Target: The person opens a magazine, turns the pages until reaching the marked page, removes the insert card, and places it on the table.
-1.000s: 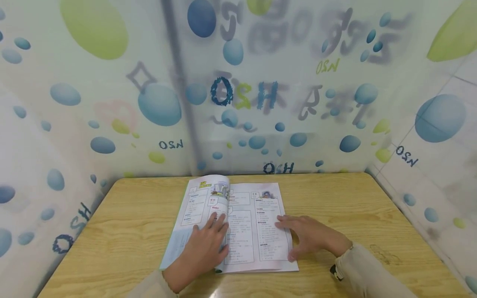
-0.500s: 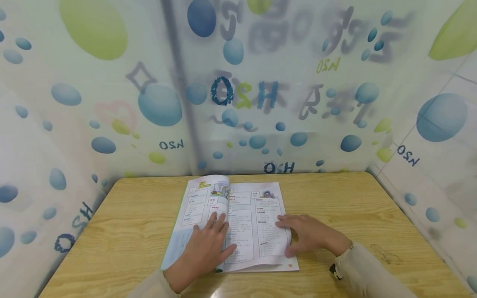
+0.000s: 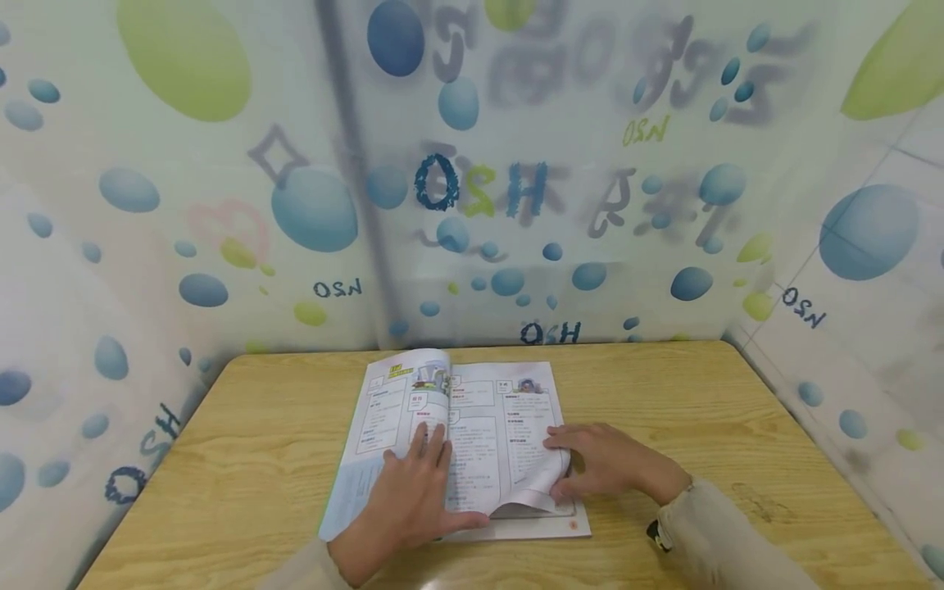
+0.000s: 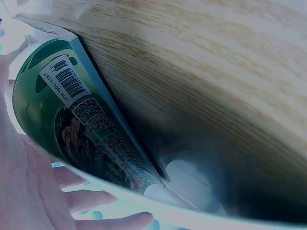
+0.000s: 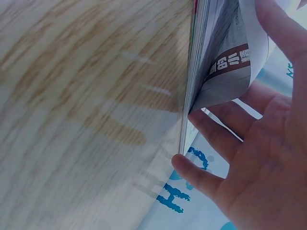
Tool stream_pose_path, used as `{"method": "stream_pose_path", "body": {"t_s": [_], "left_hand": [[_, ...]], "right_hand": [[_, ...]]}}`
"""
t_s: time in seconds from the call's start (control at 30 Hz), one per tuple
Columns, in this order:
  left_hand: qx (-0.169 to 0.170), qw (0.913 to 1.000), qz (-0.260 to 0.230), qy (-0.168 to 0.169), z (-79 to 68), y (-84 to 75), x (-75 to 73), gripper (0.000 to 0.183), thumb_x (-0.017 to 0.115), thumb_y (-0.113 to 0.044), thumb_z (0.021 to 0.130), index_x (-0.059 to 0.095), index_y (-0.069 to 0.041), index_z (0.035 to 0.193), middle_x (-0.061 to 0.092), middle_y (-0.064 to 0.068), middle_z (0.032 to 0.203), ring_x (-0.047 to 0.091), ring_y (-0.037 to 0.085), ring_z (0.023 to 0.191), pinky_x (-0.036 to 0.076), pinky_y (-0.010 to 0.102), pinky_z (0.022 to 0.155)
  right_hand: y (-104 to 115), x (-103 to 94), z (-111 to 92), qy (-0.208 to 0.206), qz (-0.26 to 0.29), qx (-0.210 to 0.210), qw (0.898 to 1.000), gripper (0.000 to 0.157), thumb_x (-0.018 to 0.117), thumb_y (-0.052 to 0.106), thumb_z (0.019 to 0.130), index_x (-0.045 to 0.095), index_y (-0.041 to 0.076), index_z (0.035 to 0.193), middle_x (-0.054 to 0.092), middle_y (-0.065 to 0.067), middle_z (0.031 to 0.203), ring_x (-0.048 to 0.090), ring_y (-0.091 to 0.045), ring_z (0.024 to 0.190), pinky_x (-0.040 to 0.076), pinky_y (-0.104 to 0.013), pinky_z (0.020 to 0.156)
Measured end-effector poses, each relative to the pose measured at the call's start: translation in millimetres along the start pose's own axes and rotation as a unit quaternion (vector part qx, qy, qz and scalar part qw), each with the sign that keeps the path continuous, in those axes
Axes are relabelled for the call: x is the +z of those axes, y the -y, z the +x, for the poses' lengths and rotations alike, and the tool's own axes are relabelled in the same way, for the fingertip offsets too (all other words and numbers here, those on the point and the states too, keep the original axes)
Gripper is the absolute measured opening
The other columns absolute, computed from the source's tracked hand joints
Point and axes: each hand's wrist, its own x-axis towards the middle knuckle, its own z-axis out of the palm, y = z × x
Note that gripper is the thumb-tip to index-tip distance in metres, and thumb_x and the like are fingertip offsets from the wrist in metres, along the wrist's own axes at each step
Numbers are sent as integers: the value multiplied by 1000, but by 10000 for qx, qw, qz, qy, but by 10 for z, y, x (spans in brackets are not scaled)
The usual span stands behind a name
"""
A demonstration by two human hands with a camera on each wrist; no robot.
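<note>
An open magazine lies on the wooden table, its left leaves bulging up near the spine. My left hand rests on the left page with fingers spread, the thumb reaching over the lower right page. In the left wrist view, the green cover with a barcode curves up from the table beside the left hand. At the right edge my right hand pinches a page between thumb and fingers. That page's lower corner curls up off the leaves below. The right wrist view shows the right hand around the bent page.
The wooden table extends on both sides of the magazine. Behind it and to the sides hang pale sheets printed with blue and green drops and lettering. A dark item shows at the right sleeve cuff.
The right page's lower corner has risen and curled leftward, baring the leaf beneath. My right thumb has moved inward with it. The left thumb has stretched out to the right.
</note>
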Motion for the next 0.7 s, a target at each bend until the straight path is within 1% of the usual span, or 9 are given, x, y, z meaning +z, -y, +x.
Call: {"method": "stream_pose_path", "body": {"t_s": [0.1, 0.2, 0.37, 0.53, 0.7], "left_hand": [[40, 10000, 87, 3, -12, -11, 0, 116, 28, -93, 61, 54, 0, 126, 43, 18, 137, 39, 40, 125, 44, 61, 70], [109, 9998, 172, -55, -21, -8, -3, 114, 32, -92, 61, 55, 0, 126, 44, 19, 137, 39, 41, 124, 45, 60, 68], [200, 9993, 254, -189, -28, 0, -10, 109, 37, -88, 64, 56, 1, 124, 45, 19, 134, 41, 41, 122, 45, 59, 64], [209, 9994, 224, -178, -27, 7, -17, 105, 38, -86, 66, 56, 1, 123, 46, 19, 134, 41, 41, 121, 46, 59, 63], [240, 9993, 238, -176, -25, 20, -30, 100, 40, -83, 69, 57, 1, 121, 47, 19, 132, 43, 41, 119, 47, 57, 62]], "right_hand": [[-3, 11, 18, -22, -6, -53, 10000, 78, 53, 72, 73, 58, 15, 125, 50, -5, 135, 45, -26, 125, 35, -48, 100], [-8, 13, 21, -5, 37, -3, 10000, 79, 50, 74, 74, 57, 15, 126, 49, -5, 136, 44, -26, 125, 34, -48, 101], [-22, 15, 12, 6, 79, 35, 10000, 78, 48, 73, 76, 56, 16, 127, 48, -4, 137, 42, -25, 127, 33, -48, 101], [-25, 9, -13, 82, 140, -17, 9999, 76, 50, 70, 77, 54, 16, 130, 45, -5, 139, 40, -27, 129, 32, -50, 102], [-39, -3, -37, 165, 168, -4, 9997, 77, 48, 71, 78, 50, 18, 133, 43, -4, 141, 38, -27, 130, 30, -50, 103]]}}
